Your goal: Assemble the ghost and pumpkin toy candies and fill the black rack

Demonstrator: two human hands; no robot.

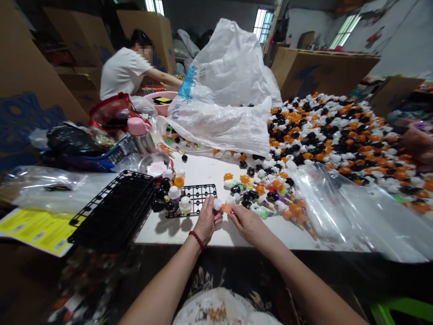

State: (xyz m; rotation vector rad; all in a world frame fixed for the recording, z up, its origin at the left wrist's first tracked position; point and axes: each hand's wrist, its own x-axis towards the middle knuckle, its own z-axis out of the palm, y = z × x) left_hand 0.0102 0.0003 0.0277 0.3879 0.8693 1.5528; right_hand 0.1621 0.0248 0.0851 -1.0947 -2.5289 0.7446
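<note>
Over the front of the white table, my left hand (206,222) is closed on a small white plastic figure head (217,204). My right hand (249,224) pinches an orange piece (227,208) that meets the white head; how they join is too small to make out. Under and behind my left hand lies a black grid rack (203,192), with several black, white and orange heads (174,193) standing in its left part. To the right of my hands is a loose group of figure-topped sticks (280,198) with patterned shafts.
A large heap of heads (338,135) covers the back right, beside a white plastic sack (226,90). Stacked black racks (113,210) and yellow printed sheets (35,229) lie left. Clear bags (358,212) lie right. A pink-lidded flask (139,135) stands behind a metal bowl (154,163). Another person (123,72) reaches across the back.
</note>
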